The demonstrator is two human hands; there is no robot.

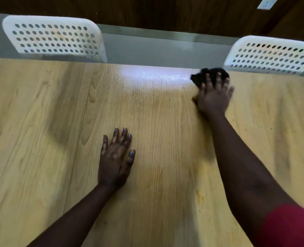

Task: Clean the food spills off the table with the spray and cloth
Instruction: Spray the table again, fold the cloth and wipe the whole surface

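Two white perforated chair backs sit past the far edge of our wooden table (40, 122): one chair back far left (53, 38), the other far right (270, 56). Left hand (115, 161) lies flat near centre, palm down, fingers spread, gripping nothing. Wet glare patch (153, 74) at far centre edge. Right hand (214, 96) is stretched to the far edge, right of the glare, fingers splayed and pressing a black cloth (203, 75) onto the wood; cloth bunches out past the fingertips, blurred. Small yellow food spill (199, 195) near right, beside the right forearm. Red sleeve (290, 227) at bottom right. Spray bottle not in frame.
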